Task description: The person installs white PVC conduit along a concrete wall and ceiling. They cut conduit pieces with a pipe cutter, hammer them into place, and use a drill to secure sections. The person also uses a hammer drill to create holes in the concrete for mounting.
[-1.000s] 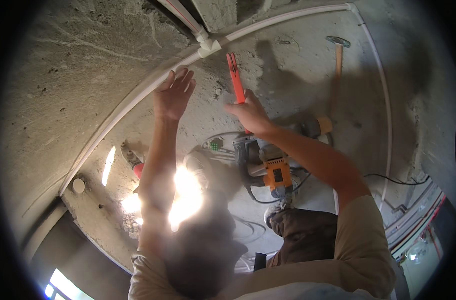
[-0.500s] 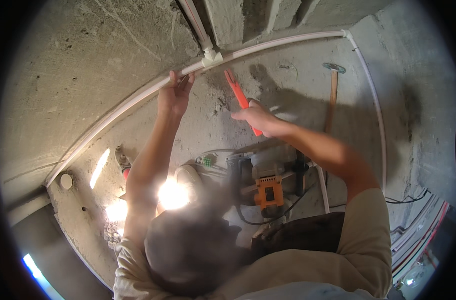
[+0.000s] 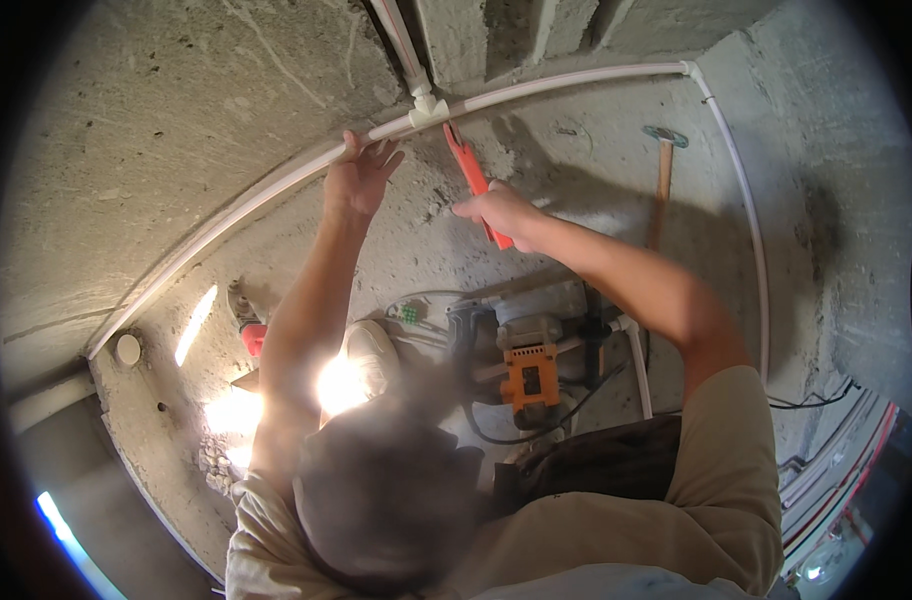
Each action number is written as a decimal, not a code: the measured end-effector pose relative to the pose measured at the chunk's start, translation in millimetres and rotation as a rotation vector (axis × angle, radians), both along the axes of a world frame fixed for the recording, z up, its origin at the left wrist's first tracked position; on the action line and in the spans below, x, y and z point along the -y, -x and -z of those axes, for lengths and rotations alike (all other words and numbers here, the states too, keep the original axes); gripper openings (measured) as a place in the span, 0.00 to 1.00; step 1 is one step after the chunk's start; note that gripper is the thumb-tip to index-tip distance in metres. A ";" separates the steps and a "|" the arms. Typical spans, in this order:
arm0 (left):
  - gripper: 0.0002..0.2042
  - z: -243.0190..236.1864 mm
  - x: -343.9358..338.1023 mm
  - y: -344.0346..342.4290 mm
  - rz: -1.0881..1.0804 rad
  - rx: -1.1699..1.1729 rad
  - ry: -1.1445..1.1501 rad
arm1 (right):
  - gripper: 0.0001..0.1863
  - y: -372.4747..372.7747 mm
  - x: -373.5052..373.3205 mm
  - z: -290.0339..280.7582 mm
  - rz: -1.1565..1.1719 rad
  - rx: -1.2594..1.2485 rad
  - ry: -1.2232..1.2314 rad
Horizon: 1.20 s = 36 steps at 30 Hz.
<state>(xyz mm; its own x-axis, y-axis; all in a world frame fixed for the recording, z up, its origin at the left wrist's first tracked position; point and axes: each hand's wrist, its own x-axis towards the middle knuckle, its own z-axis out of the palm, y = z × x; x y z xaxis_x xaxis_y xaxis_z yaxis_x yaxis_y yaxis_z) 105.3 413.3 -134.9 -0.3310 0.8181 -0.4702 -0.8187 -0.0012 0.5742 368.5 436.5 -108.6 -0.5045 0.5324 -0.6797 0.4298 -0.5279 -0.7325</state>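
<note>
A long white pipe (image 3: 266, 198) runs along the wall, with a white tee fitting (image 3: 428, 112) joining a second pipe from above. Just left of the tee, my left hand (image 3: 358, 180) touches the pipe from below. Its thumb lies against the pipe and its fingers are stretched and apart. My right hand (image 3: 504, 215) is closed round the handles of an orange-red pipe cutter (image 3: 468, 165). The cutter's narrow tip points up, close under the tee; whether it touches cannot be made out. The palm hides part of the handles.
An orange and grey power tool (image 3: 532, 378) with a black cord lies below my arms. A wooden-handled hammer (image 3: 664, 175) is at the right. A bright lamp (image 3: 344, 385) glares by my left forearm. Several pipes (image 3: 841, 470) lie at the lower right. My cap (image 3: 386, 490) blocks the lower middle.
My right hand has brought the pipe cutter up and slightly left, nearer the tee. My left hand has shifted slightly right, and its fingers have spread.
</note>
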 end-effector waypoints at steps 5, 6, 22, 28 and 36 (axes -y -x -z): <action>0.12 -2.9 -2.1 -3.0 -0.060 -0.027 0.041 | 0.19 -0.8 4.9 0.2 0.063 -0.024 -0.052; 0.12 -4.5 -2.5 -3.9 -0.073 -0.040 0.069 | 0.19 -1.5 4.9 0.0 0.064 -0.024 -0.075; 0.13 -4.1 -3.3 -6.3 -0.115 -0.087 0.137 | 0.25 9.4 9.0 36.1 0.040 0.032 -0.244; 0.11 -14.5 0.8 -12.5 -0.122 -0.115 0.135 | 0.25 12.7 3.2 36.2 -0.017 0.026 -0.268; 0.10 -17.8 -4.4 -15.7 -0.170 -0.007 0.103 | 0.24 3.8 20.3 35.8 -0.025 -0.058 -0.369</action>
